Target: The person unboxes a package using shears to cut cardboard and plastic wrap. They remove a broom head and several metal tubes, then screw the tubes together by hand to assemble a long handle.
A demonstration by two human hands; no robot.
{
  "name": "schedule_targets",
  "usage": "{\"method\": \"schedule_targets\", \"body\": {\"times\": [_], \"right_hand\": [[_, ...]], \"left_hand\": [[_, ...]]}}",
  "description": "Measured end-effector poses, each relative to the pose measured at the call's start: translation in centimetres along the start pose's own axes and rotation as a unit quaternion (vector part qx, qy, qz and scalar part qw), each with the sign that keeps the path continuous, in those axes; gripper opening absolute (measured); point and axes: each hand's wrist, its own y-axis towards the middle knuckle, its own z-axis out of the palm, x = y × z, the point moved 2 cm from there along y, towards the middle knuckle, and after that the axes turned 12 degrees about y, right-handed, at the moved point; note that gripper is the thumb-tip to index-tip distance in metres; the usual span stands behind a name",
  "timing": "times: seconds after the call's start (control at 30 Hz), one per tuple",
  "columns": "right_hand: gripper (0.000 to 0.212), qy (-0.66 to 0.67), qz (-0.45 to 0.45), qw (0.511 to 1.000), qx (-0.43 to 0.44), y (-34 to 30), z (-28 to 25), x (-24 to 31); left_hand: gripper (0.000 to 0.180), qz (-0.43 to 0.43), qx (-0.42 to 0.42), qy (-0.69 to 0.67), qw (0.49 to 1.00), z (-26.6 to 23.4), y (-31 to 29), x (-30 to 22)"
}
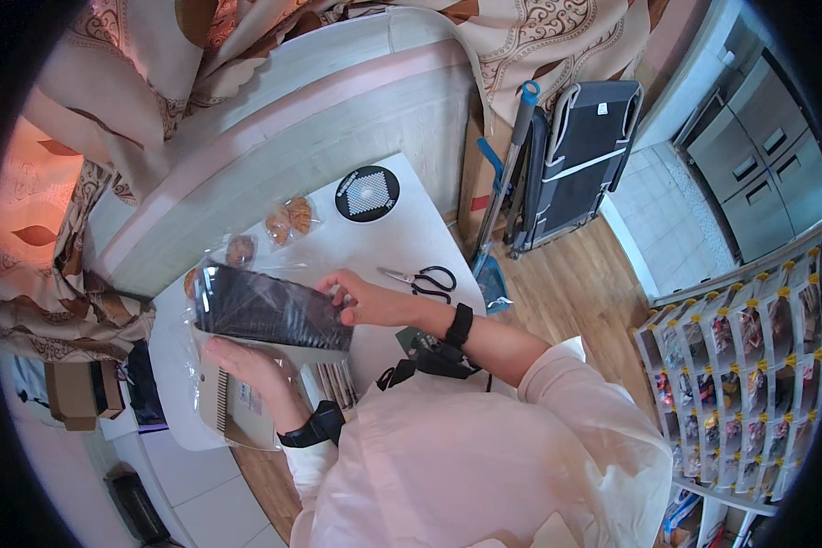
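A dark, flat rectangular package (269, 309) in shiny clear plastic is held up over the left part of the white table. My left hand (245, 363) grips its near edge from below, the thumb along the side and the other fingers hidden behind it. At the package's right end, my right hand (363, 300) pinches the wrapping with bent fingers. Black-handled scissors (431, 280) lie just beyond my right hand, blades pointing left. What is inside the wrapping is hard to make out.
On the white table (420, 219) sit a round black mat (368, 194), bagged croissants (290, 219) and a comb-edged pad (221, 400). Beyond its right edge, a folded chair (586, 164) leans near a blue dustpan (493, 283). Clear stacked drawers (735, 365) stand at right.
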Motion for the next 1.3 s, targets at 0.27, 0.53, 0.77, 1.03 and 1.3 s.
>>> {"method": "schedule_targets", "body": {"times": [0.27,0.53,0.77,1.03,1.3], "right_hand": [[0.019,-0.287,-0.167,0.927,-0.176,1.4,1.9,-1.0],[0.011,0.184,0.099,0.964,-0.161,2.7,-1.6,-2.5],[0.02,-0.03,0.074,0.969,-0.234,1.6,-8.3,1.4],[0.018,-0.201,-0.1,0.965,-0.135,0.4,-3.2,7.6],[0.063,-0.164,0.122,0.974,-0.095,-0.6,-5.0,2.7]], "left_hand": [[0.067,0.006,-0.039,0.026,0.999,0.1,-1.3,-1.2],[0.059,-0.048,-0.044,-0.064,0.996,-2.4,3.0,4.0],[0.055,-0.069,0.106,-0.162,0.979,1.4,3.0,5.3],[0.053,-0.101,0.148,-0.115,0.977,2.3,2.0,6.9],[0.039,0.119,0.286,-0.078,0.948,5.5,-1.7,0.1]]}}
